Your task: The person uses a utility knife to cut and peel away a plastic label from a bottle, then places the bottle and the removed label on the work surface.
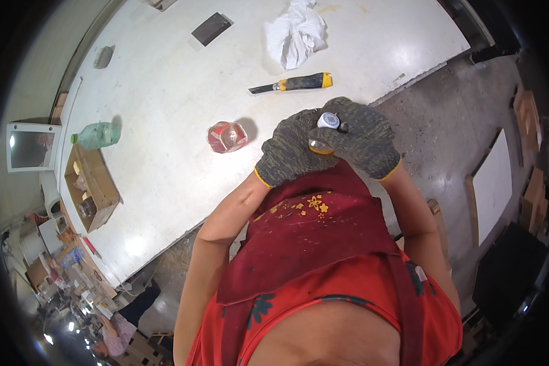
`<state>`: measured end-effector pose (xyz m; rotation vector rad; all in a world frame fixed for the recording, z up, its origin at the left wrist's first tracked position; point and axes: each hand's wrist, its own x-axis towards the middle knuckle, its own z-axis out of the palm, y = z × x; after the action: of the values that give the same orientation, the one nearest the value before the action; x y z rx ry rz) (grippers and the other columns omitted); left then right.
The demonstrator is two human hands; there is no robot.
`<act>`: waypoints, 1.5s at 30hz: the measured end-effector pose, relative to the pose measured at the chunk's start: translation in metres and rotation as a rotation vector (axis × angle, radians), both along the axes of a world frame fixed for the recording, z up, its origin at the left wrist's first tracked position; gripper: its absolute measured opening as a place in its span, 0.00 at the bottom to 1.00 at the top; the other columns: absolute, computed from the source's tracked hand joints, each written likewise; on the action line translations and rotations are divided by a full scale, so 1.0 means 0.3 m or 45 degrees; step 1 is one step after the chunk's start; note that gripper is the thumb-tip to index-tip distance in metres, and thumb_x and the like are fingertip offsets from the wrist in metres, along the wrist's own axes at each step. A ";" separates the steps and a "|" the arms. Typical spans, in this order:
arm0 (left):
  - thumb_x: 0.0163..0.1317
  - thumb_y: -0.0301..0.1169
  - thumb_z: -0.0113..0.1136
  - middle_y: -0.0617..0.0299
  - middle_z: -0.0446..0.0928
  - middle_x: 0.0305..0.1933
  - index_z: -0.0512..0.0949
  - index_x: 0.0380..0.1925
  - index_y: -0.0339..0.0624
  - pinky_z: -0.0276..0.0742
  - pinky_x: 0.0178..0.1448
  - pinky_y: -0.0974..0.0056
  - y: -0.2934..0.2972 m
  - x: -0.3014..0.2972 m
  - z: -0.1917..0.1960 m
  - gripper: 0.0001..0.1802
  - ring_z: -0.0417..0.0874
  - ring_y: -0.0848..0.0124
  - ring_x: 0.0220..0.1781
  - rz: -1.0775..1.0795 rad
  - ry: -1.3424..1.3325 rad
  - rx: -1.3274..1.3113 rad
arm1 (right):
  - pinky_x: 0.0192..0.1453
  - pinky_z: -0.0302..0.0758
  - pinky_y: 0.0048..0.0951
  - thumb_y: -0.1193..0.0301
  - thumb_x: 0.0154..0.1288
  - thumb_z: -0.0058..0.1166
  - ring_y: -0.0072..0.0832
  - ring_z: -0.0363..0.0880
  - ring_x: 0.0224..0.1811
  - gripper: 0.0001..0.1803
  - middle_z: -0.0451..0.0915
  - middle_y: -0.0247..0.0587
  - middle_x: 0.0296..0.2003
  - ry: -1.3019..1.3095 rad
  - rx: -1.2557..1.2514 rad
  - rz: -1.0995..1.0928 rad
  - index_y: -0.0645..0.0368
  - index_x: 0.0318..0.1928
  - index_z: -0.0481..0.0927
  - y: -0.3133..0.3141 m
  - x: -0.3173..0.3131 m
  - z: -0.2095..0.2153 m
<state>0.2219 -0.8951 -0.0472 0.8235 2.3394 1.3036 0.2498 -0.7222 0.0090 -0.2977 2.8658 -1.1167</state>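
Observation:
Both my hands wear dark grey knitted gloves with yellow cuffs and meet in front of my apron at the table's near edge. Between them is a small clear bottle [319, 146] with something amber in its lower part. A round white cap or lid [329, 121] with a printed pattern shows just above it; whether it is joined to the bottle is hidden by the gloves. My left hand [294, 146] closes around the bottle's left side. My right hand [367, 137] is closed over its right side. Beyond them lies a utility knife [304, 82] with a black and yellow handle.
On the white table [177, 104] stand a clear cup with red [227, 136], a green plastic bottle [97, 135] and an open cardboard box [97, 183]. Crumpled white cloth or paper [296, 36] and a dark rectangular piece [211, 28] lie farther back. Another person [119, 332] is at lower left.

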 end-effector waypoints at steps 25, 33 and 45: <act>0.34 0.34 0.79 0.54 0.77 0.52 0.70 0.55 0.34 0.75 0.58 0.62 -0.098 -0.014 0.026 0.44 0.78 0.65 0.53 -0.082 -1.013 0.572 | 0.52 0.72 0.28 0.66 0.56 0.60 0.24 0.74 0.48 0.18 0.77 0.38 0.46 -0.394 -0.874 0.497 0.63 0.46 0.77 0.041 -0.162 -0.048; 0.35 0.48 0.77 0.47 0.78 0.46 0.71 0.53 0.37 0.76 0.53 0.57 -0.108 -0.028 0.029 0.44 0.81 0.53 0.48 0.019 -0.023 -0.029 | 0.47 0.76 0.33 0.72 0.47 0.62 0.36 0.78 0.44 0.23 0.79 0.42 0.43 0.062 -0.046 0.534 0.55 0.49 0.80 0.040 -0.081 -0.025; 0.34 0.46 0.78 0.48 0.78 0.48 0.72 0.53 0.37 0.75 0.54 0.57 -0.110 -0.032 -0.024 0.45 0.80 0.55 0.50 -0.158 0.024 -0.026 | 0.50 0.75 0.36 0.67 0.52 0.59 0.40 0.79 0.42 0.25 0.80 0.45 0.39 0.049 0.069 0.577 0.55 0.54 0.75 0.084 -0.045 -0.016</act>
<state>0.2125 -0.9282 -0.0544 0.9628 2.2723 1.2241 0.2363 -0.6970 0.0041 -0.9163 2.6488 -0.9484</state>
